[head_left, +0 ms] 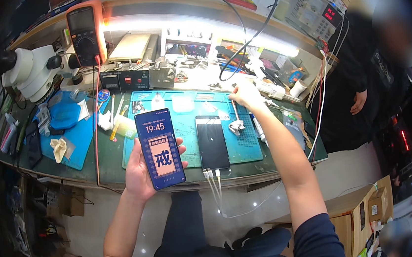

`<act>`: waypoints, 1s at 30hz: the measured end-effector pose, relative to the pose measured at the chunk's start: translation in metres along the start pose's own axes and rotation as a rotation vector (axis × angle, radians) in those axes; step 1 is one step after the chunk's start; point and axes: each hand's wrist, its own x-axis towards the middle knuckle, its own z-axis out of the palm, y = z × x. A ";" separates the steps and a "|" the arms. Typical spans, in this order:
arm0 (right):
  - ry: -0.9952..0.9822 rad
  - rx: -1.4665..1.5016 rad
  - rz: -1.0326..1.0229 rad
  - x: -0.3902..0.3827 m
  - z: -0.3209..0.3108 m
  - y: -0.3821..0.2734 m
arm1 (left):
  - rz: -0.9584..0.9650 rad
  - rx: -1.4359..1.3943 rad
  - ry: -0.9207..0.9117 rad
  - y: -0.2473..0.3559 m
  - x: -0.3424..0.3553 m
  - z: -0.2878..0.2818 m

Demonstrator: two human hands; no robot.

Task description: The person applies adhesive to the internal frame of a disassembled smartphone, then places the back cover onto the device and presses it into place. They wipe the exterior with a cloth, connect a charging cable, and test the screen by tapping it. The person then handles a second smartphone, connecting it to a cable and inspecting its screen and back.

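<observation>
My left hand (138,172) holds a smartphone (161,150) with its lit screen facing up, the fingers wrapped round its edges. My right arm stretches to the far side of the blue-green work mat (179,104), where the right hand (246,96) is washed out by bright light. Its fingers look closed at the upper end of a thin rod (235,108); whether they grip it is not clear. Below the rod lies a crumpled whitish piece (236,126). A second, dark-screened phone (212,142) lies on the mat between my hands, with white cables (211,177) at its near edge.
A multimeter (86,33) and a microscope (34,70) stand at the left. A blue mat (75,136) bears small parts and a cloth. A power supply (311,12) sits at the upper right. A black cable (256,37) hangs over the bench. Another person (355,79) stands at the right.
</observation>
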 end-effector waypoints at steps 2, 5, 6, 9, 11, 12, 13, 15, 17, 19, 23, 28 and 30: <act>0.050 -0.018 -0.016 0.004 0.008 -0.009 | -0.040 -0.020 -0.019 0.005 0.006 -0.002; 0.089 -0.166 0.051 0.022 0.029 0.014 | -0.125 -0.016 -0.059 0.002 0.012 -0.003; 0.023 -0.158 0.115 0.027 0.025 0.014 | -0.161 -0.016 -0.054 0.003 0.013 -0.002; -0.060 -0.256 0.048 0.031 0.019 0.006 | -0.199 -0.098 -0.029 0.005 0.015 0.001; -0.150 -0.221 0.123 0.034 0.009 -0.006 | -0.196 -0.204 0.041 0.006 0.022 0.003; -0.191 -0.206 0.168 0.033 0.002 -0.009 | -0.210 -0.212 0.049 0.007 0.027 0.009; -0.172 -0.215 0.172 0.032 0.001 -0.009 | -0.223 -0.211 0.032 0.007 0.029 0.014; -0.127 -0.232 0.190 0.026 -0.001 -0.010 | -0.256 -0.202 -0.008 0.004 0.031 0.024; -0.139 -0.277 0.096 0.020 -0.008 -0.025 | -0.272 -0.154 -0.023 0.003 0.028 0.028; -0.101 -0.249 0.099 0.018 -0.010 -0.031 | -0.306 -0.115 0.006 0.001 0.026 0.034; -0.012 -0.166 0.130 0.022 -0.011 -0.039 | -0.315 -0.036 -0.031 -0.001 0.027 0.036; 0.040 -0.067 0.146 0.024 -0.014 -0.041 | -0.352 -0.021 -0.031 -0.003 0.019 0.038; 0.055 -0.035 0.145 0.022 -0.015 -0.039 | -0.370 -0.021 -0.039 -0.006 0.010 0.034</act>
